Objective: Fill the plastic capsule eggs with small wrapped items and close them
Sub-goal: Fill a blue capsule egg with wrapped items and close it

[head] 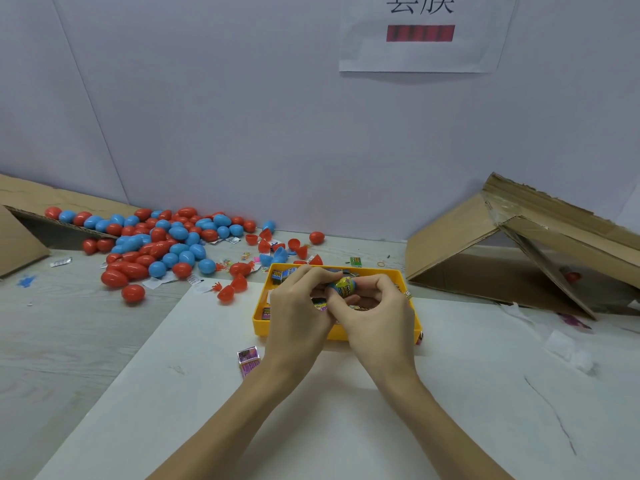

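Hands [341,306] around blue egg half [341,285]

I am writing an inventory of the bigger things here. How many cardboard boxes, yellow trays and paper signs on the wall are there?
Cardboard boxes: 2
Yellow tray: 1
Paper sign on the wall: 1
Total: 4

Above the yellow tray [259,318], the left hand [297,308] and right hand [375,311] together pinch a blue egg half [335,287] stuffed with a yellow wrapped item [345,285]. Red and blue eggs [162,242] lie heaped at far left. An opened cardboard box [498,251] sits at far right.
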Tool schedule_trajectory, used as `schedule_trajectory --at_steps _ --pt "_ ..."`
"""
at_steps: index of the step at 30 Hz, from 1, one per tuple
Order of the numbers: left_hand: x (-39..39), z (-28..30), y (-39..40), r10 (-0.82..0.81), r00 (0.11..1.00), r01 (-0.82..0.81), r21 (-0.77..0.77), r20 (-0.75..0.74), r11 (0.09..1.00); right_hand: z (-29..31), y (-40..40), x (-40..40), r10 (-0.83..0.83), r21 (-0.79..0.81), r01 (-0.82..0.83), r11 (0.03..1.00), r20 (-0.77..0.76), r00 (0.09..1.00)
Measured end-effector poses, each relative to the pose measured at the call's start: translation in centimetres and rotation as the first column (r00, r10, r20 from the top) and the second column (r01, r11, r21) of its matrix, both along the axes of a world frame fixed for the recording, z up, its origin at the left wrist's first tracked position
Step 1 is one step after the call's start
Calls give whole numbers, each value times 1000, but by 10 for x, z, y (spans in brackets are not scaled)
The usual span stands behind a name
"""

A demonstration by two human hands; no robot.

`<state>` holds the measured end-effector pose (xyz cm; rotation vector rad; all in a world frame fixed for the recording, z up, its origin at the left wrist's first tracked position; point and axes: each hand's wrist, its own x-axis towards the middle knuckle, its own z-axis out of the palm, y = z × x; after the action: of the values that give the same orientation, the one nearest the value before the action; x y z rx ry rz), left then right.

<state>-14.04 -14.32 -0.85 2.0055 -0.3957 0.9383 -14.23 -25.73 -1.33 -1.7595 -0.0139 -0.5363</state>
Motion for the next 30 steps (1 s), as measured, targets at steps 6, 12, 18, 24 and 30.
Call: schedule_trajectory --at_steps 6,12,18,24,30 --pt "5 -4 7 -53 999 52 152 3 987 4 -10 1 105 -60 -111 992 -93 990" --pt "7 -8 13 -91 996 94 160 -24 983 30 -41 21 345 501 -217 838 -176 922" --pt "12 -5 20 -31 999 32 217 -8 976 89 -130 69 250 940 -316 125 279 927" --pt "14 -6 23 -8 999 18 279 -36 960 65 -122 77 359 897 -269 352 136 923" --pt "20 -8 33 84 991 -52 272 -109 961 11 -58 51 435 386 -358 850 -132 891"
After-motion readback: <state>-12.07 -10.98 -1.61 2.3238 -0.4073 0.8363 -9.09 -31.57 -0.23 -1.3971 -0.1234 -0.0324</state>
